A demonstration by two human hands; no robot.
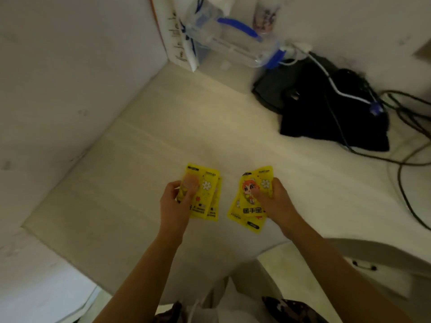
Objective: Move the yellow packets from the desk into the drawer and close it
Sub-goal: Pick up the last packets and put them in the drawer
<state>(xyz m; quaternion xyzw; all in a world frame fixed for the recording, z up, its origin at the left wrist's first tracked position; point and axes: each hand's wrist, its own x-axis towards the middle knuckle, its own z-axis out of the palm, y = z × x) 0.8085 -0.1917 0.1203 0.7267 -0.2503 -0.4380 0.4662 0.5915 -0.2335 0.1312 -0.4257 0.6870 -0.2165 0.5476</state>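
Observation:
My left hand (173,201) grips a small stack of yellow packets (206,194) over the pale desk (163,136), thumb across the top packet's front. My right hand (276,201) holds a second bunch of yellow packets (247,206), fanned out, the top one printed with a red-haired cartoon figure and a daisy. Both bunches hover just above the desk near its front edge. No drawer can be made out in this view.
A black bag (326,106) with cables (405,159) lies at the back right. A clear plastic container with blue handles (235,43) and a white carton (177,40) stand in the back corner. White walls close the left side. A chair (363,264) sits at the lower right.

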